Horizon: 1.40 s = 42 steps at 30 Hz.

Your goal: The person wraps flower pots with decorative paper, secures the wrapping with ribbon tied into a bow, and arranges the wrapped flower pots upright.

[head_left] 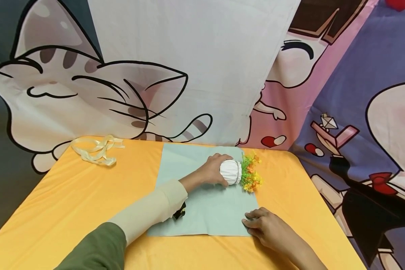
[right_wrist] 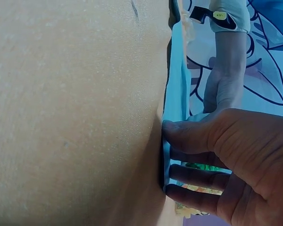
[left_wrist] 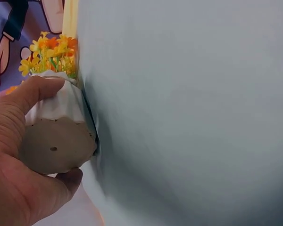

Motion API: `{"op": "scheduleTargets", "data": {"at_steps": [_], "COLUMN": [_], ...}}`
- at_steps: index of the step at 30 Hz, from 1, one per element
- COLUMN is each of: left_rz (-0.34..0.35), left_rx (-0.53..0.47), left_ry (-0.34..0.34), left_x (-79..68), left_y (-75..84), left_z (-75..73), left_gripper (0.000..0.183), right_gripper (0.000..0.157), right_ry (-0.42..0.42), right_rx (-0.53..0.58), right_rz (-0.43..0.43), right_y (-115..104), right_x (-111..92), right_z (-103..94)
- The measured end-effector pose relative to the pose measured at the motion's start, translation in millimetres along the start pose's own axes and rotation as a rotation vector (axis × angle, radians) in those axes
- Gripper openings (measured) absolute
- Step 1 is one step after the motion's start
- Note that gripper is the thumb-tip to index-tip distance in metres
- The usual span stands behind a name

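My left hand (head_left: 213,170) grips a small white pleated pot (head_left: 230,172) of artificial yellow and orange flowers (head_left: 251,172). Tipped sideways over a pale blue-green sheet (head_left: 202,210), the pot points its flowers right. In the left wrist view, my thumb and fingers wrap round the pot's sides, and its grey-brown base (left_wrist: 56,146) with a small hole faces the camera. My right hand (head_left: 270,228) is at the sheet's near right corner. Its thumb and fairly straight fingers touch the sheet there, spread along the edge in the right wrist view.
A cream ribbon (head_left: 99,150) lies loosely bunched at the far left of the table. An orange-yellow cloth (head_left: 138,183) covers the tabletop. Behind it hangs a cartoon-printed curtain (head_left: 195,56). Under my left sleeve a small black object (head_left: 180,212) shows at the wrist.
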<state>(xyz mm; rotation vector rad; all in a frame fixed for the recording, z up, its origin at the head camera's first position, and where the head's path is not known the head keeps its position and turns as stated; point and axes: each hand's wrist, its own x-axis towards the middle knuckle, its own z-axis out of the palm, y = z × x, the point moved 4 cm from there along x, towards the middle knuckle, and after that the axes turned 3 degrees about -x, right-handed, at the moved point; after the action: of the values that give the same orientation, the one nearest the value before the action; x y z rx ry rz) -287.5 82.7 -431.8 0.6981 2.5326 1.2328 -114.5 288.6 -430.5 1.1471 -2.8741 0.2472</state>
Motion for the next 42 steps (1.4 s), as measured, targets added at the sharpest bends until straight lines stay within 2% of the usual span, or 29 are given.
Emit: {"op": "scheduleTargets", "data": {"at_steps": [4, 9, 11, 16, 22, 25, 28, 33, 36, 39, 42], "left_rz": [0.002, -0.030, -0.046, -0.077, -0.125, -0.157, -0.190, -0.193, -0.200, -0.226, -0.271], "left_rx": [0.001, 0.016, 0.020, 0.043, 0.114, 0.132, 0.137, 0.156, 0.179, 0.216, 0.267], "left_ry": [-0.004, 0.011, 0.014, 0.016, 0.042, 0.067, 0.104, 0.151, 0.178, 0.223, 0.273], "left_x": [-1.3, -10.2, -15.3, -27.8, -46.5, -57.2, -67.9, -85.5, -94.4, -103.5, -112.1], "left_y": [-3.3, -8.7, -12.4, -21.8, -33.1, -40.4, -48.1, -58.5, -66.2, -74.3, -80.7], "left_z": [-2.6, -10.4, -14.1, -24.6, -36.2, -40.5, -44.8, -55.0, -64.3, -74.7, -84.3], "left_gripper": [0.109, 0.133, 0.137, 0.134, 0.126, 0.126, 0.117, 0.083, 0.062, 0.049, 0.045], "right_gripper": [0.026, 0.026, 0.025, 0.023, 0.015, 0.010, 0.011, 0.022, 0.032, 0.049, 0.066], "right_ry": [-0.026, -0.077, -0.099, -0.126, -0.106, -0.071, 0.018, 0.257, 0.348, 0.362, 0.316], "right_rx": [0.008, 0.002, 0.000, 0.000, 0.018, 0.027, -0.009, -0.117, -0.158, -0.165, -0.153], "right_rz": [0.015, 0.042, 0.054, 0.073, 0.075, 0.078, 0.052, -0.043, -0.062, -0.045, -0.004], "right_y": [0.5, 2.1, 3.0, 5.2, 7.7, 9.9, 10.3, 9.5, 12.7, 17.4, 22.5], "right_x": [3.2, 6.6, 7.5, 10.6, 18.2, 25.7, 35.9, 58.0, 73.6, 88.9, 102.3], "right_z": [-1.7, -4.4, -5.3, -8.9, -11.6, -11.9, -13.5, -22.2, -28.7, -33.8, -35.9]}}
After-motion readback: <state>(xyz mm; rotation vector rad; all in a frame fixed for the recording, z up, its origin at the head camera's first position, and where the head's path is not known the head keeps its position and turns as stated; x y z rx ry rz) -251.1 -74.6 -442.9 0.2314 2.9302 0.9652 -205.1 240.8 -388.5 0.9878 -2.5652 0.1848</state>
